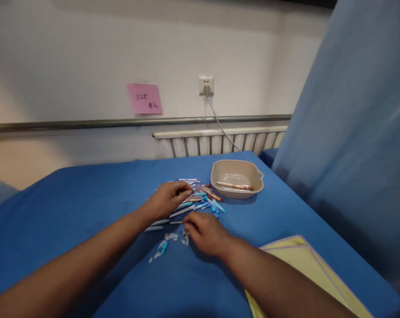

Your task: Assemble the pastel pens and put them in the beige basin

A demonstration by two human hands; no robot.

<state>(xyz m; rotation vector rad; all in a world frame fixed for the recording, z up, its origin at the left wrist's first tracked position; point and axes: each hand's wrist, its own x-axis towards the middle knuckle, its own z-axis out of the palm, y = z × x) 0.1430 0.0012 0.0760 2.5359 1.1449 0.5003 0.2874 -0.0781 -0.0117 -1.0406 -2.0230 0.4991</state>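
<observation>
A loose heap of pens (200, 196), with blue, white and orange-brown bodies, lies mid-table. Over its left part arches my left hand (169, 198), thumb and fingers curled in toward each other at the tips; what is between them is hidden. Just in front of the heap is my right hand (205, 232), its fingers bent and pressed together. A thin pale stick (176, 222) runs up to those fingertips; whether it is gripped I cannot tell. Small white pieces (171, 237) and a turquoise piece (164, 247) are scattered left of my right hand.
Behind the heap to the right stands a beige plastic basin (237, 194) with a brownish pen (235, 185) in it. A folded yellow cloth (296, 256) lies at the front right, partly under my right forearm. A blue curtain (349, 123) hangs along the right side.
</observation>
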